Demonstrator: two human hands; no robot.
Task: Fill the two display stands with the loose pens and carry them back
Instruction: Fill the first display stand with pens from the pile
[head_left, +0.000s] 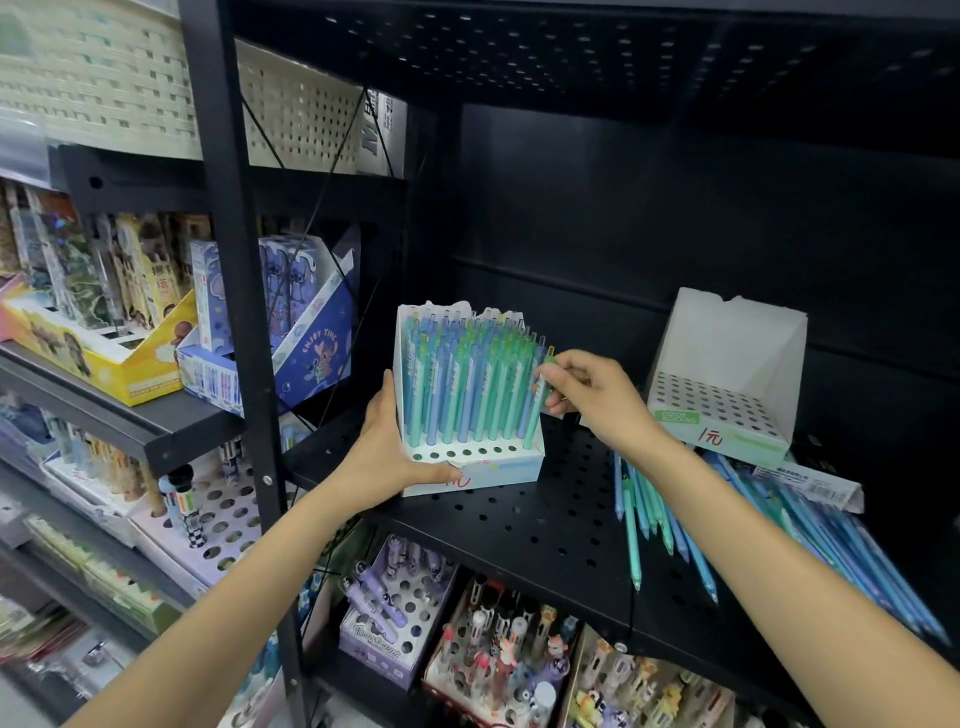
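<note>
A white display stand (511, 467) stands on the black perforated shelf (519, 525), packed with upright blue and green pens; only its front row of holes is bare. My left hand (387, 441) grips the stand's left side and front corner. My right hand (587, 389) pinches one green-capped pen (544, 382) at the stand's right edge. A second white stand (727, 364), with no pens in it, sits to the right. Loose blue and green pens (654, 514) lie on the shelf below my right forearm, and more (841, 551) spread toward the right.
A black upright post (234, 312) divides this bay from the left shelves, which hold boxed pens (104, 332) and a blue cartoon box (306, 332). Below the shelf are more pen stands (395, 618). A flattened paper label (810, 483) lies under the second stand.
</note>
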